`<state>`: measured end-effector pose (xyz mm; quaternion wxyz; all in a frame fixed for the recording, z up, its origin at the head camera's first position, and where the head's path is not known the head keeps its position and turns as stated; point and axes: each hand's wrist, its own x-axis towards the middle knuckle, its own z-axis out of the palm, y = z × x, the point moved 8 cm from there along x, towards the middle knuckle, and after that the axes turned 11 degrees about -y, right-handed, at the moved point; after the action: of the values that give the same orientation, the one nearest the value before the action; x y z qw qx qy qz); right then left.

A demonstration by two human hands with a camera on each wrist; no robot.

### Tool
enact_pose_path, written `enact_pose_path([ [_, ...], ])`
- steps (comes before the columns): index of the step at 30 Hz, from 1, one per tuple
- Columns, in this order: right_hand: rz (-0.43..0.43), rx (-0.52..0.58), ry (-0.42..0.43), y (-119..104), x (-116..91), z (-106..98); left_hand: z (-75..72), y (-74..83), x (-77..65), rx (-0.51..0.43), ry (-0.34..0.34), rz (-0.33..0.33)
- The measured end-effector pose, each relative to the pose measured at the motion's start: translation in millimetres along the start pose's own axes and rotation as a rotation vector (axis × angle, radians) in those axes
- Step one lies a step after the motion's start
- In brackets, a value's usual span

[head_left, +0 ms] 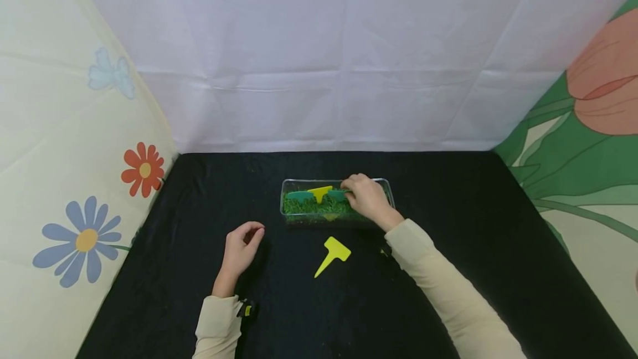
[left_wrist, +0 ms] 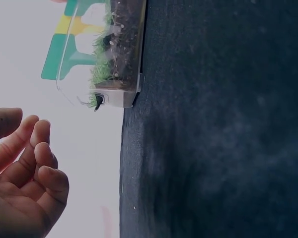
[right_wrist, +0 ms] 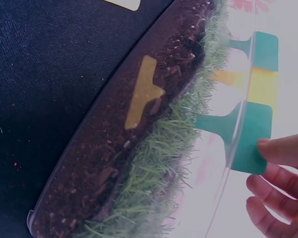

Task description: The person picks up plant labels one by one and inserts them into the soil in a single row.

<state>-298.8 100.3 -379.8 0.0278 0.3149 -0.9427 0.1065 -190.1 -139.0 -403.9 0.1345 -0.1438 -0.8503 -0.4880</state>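
A clear plastic box holds dark soil and green grass. Upright in it stand a green plant label, a yellow plant label and a second green plant label, side by side in a row. My right hand reaches over the box and pinches the outer corner of that second green label between thumb and fingers. Left of the box, my left hand is held with loosely curled fingers and nothing in them; the left wrist view shows its bare palm.
A loose yellow plant label lies on the black cloth in front of the box. On the front wall, a yellow T shape looks like its reflection. Behind hangs a white cloth; flowered cloths flank both sides.
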Motion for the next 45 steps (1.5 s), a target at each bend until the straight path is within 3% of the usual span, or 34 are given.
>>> enact_pose_path([
  [8, 0.004, 0.004, 0.026, 0, -8, -9, 2.2, 2.4, 0.9, 0.001, -0.011, 0.001],
  [15, 0.020, 0.023, 0.059, 2, -19, -18, 13.2, -37.5, 1.0, -0.020, -0.030, 0.016],
  [33, 0.089, 0.122, 0.173, 14, -61, -36, 27.3, -29.8, 2.3, -0.007, -0.127, 0.025],
  [45, 0.168, 0.179, 0.177, 30, -91, -24, 35.6, -27.4, 2.2, 0.037, -0.166, 0.030],
])
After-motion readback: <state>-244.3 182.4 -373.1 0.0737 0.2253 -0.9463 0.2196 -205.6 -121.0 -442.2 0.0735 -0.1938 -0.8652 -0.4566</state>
